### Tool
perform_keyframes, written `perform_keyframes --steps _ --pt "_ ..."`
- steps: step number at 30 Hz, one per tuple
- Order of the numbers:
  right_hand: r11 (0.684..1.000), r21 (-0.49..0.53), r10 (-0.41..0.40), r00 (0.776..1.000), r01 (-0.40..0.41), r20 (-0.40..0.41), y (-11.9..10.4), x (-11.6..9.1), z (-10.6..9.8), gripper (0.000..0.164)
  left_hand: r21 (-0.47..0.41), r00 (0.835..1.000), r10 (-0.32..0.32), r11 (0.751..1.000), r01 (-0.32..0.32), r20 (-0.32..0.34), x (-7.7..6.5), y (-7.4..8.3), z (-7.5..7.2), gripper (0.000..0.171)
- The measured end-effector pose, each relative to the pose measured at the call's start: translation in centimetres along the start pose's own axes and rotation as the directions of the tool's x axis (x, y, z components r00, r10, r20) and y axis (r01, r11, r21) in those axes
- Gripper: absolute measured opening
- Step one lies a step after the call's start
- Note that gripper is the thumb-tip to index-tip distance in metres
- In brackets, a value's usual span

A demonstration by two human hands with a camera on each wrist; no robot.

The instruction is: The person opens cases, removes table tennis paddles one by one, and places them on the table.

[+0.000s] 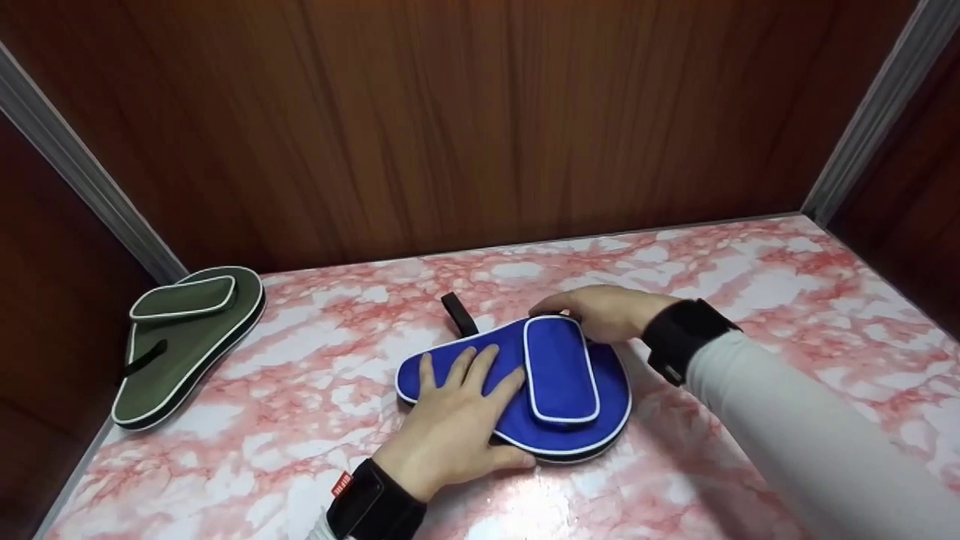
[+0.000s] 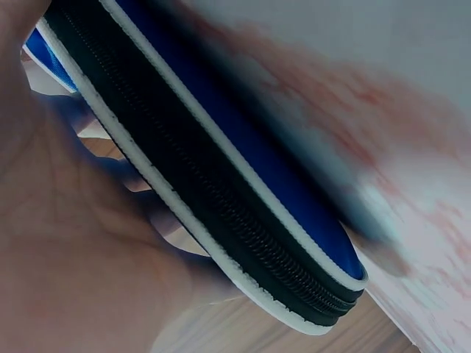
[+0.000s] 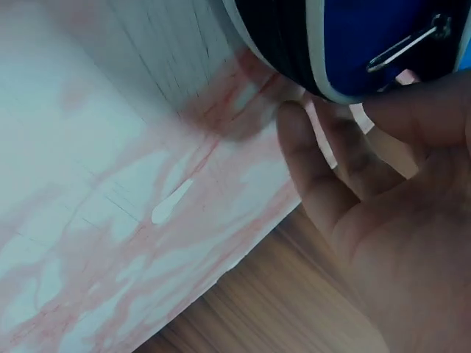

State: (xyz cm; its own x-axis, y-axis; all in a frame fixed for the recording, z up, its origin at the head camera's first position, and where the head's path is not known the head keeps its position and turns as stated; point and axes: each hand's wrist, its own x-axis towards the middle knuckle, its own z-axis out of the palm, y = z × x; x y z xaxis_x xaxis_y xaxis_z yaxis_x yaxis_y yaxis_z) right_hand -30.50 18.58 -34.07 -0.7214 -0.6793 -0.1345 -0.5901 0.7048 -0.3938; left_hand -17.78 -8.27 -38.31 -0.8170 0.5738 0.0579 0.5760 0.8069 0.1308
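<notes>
A blue table tennis bat case (image 1: 555, 442) with white piping lies on the table, its handle end to the left. My left hand (image 1: 457, 431) rests flat across its narrow part, fingers spread, thumb by the near edge. The black side zip (image 2: 243, 220) runs past my palm in the left wrist view. My right hand (image 1: 611, 311) is at the far end of the case's raised pocket (image 1: 561, 367), fingertips close to its edge. A metal zip pull (image 3: 403, 50) shows free beside the fingers in the right wrist view. Contact there is partly hidden.
A green bat case (image 1: 187, 337) with white piping lies at the left, by the wall. A black strap (image 1: 459, 315) sticks out from the blue case's far side. Brown wood-grain panels (image 1: 480, 127) enclose the marbled red-and-white table (image 1: 337, 345) at the back and sides.
</notes>
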Motion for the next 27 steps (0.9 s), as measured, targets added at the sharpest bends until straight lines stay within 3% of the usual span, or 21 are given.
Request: perform_keyframes --steps 4,13,20,27 --pt "1.000 0.010 0.011 1.000 -0.011 0.017 0.4 0.4 -0.4 0.057 -0.001 1.000 0.009 1.000 -0.009 -0.013 0.0 0.0 -0.1 0.101" --pt "0.988 -0.141 -0.064 0.998 0.060 -0.026 0.9 -0.3 -0.4 0.045 0.010 1.000 0.009 1.000 -0.009 -0.023 0.0 -0.1 -0.2 0.100" --pt "0.960 -0.281 -0.039 0.995 0.011 -0.094 1.3 -1.3 0.2 0.023 0.009 0.999 0.018 1.000 -0.017 -0.031 0.0 -0.1 -0.1 0.101" --pt "0.946 -0.323 -0.036 0.987 -0.017 -0.157 1.9 -1.9 0.9 0.018 0.007 1.000 0.013 1.000 -0.013 -0.021 0.0 -0.1 0.0 0.101"
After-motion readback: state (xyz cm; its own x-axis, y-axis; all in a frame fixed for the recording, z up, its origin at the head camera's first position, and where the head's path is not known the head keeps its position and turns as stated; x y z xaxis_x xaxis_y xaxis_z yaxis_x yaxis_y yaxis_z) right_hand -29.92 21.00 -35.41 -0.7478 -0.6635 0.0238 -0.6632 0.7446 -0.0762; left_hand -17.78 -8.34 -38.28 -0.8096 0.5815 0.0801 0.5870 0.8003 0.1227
